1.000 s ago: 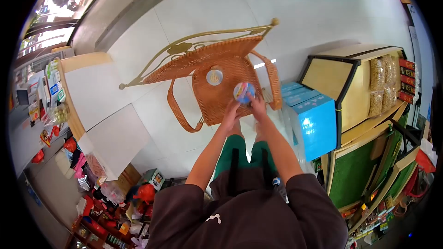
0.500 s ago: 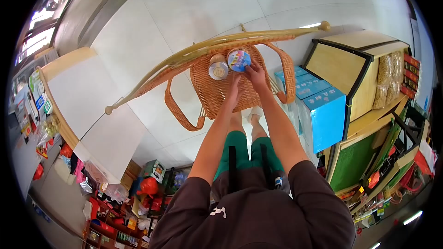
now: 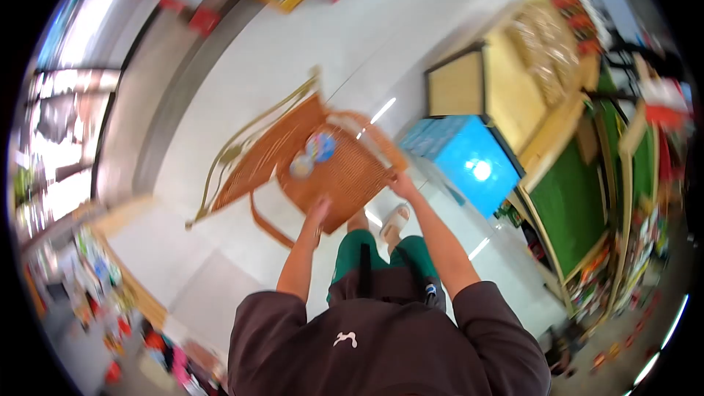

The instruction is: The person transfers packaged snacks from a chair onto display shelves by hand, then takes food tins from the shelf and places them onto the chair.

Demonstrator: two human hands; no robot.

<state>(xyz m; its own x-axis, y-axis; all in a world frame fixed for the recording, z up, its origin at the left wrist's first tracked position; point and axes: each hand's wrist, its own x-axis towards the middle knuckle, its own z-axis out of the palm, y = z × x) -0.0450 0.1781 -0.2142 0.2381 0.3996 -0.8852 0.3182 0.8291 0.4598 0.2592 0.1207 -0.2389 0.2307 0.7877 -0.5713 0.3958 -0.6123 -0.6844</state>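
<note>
A brown wicker chair (image 3: pixel 345 183) stands before me, its slatted back leaning to the left. Two containers rest on the seat: a blue tub with a printed lid (image 3: pixel 320 147) and a smaller pale-lidded jar (image 3: pixel 301 166). My right hand (image 3: pixel 400 182) is closed at the front end of the chair's right armrest (image 3: pixel 370 136). Over the front left part of the seat is my left hand (image 3: pixel 318 211), apart from both containers; its fingers are smeared by motion. The left armrest (image 3: pixel 270 221) lies to the left of that hand.
Blue boxes (image 3: pixel 469 161) stand right of the chair, against a wooden display stand (image 3: pixel 517 84) bearing bags. Green-panelled shelving (image 3: pixel 576 198) runs down the right. A white-topped counter (image 3: pixel 169 257) is at lower left. Sandalled feet show below the chair.
Both hands have left the containers; the right moved to the armrest and the left dropped toward the seat front. The view has turned, and the chair appears further left, at a steeper angle.
</note>
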